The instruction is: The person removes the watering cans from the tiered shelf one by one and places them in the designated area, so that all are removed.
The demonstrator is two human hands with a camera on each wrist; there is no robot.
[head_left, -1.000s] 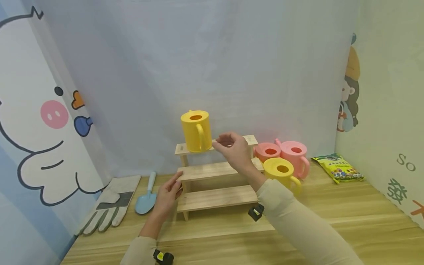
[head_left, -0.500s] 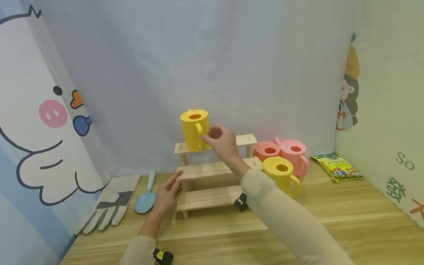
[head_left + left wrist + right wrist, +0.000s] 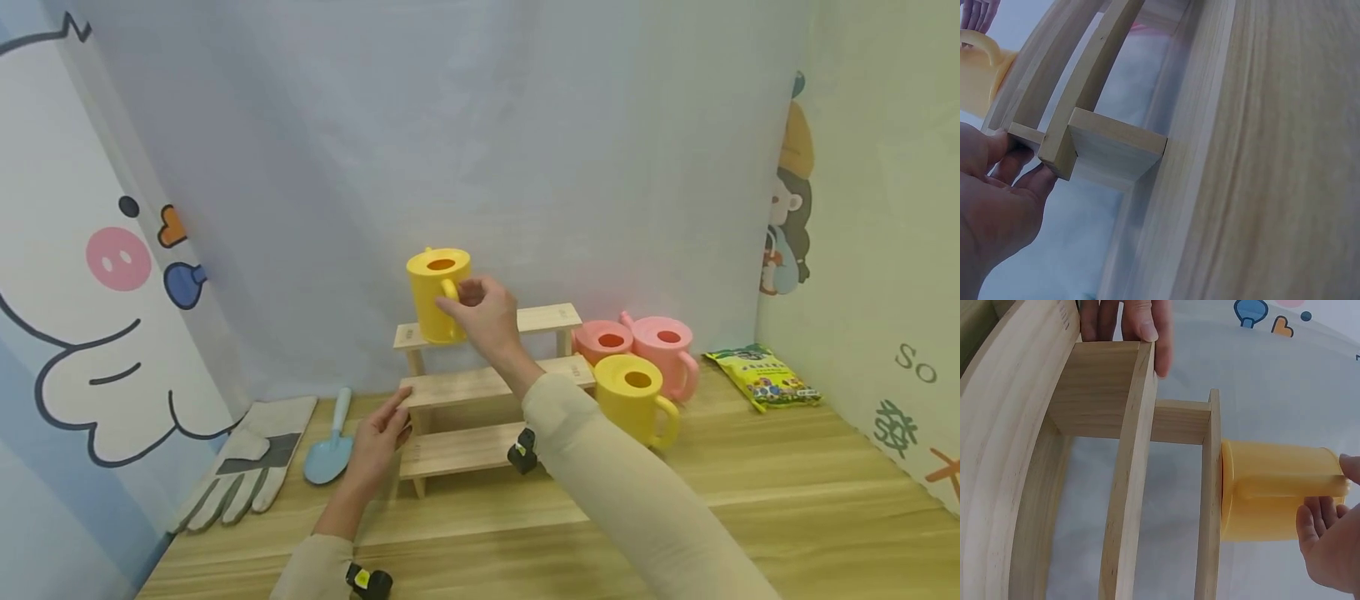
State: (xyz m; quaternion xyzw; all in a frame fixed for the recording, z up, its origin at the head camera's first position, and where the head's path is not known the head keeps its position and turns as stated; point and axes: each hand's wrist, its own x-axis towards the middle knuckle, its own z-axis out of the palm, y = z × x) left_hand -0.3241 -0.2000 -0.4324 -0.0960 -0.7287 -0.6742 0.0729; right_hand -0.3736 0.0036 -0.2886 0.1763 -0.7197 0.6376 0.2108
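Observation:
A yellow watering can point(image 3: 429, 302) stands upright at the left end of the top step of a three-step wooden stand point(image 3: 465, 385). My right hand point(image 3: 487, 315) is at its handle point(image 3: 1285, 485), the thumb on one side and curled fingers on the other. In the right wrist view the can's base sits against the top board. My left hand point(image 3: 378, 437) grips the left end of the middle step; the left wrist view shows thumb and fingers point(image 3: 1038, 181) around the board's end.
Right of the stand are another yellow watering can point(image 3: 626, 396), a pink one point(image 3: 660, 333) and a coral-pink one point(image 3: 600, 337). A yellow-green packet point(image 3: 761, 379) lies farther right. On the left lie a blue trowel point(image 3: 327, 458) and a work glove point(image 3: 251, 467).
My right hand has moved left from beside the yellow watering can to its handle, and its fingers have closed around it. The left hand stays on the stand.

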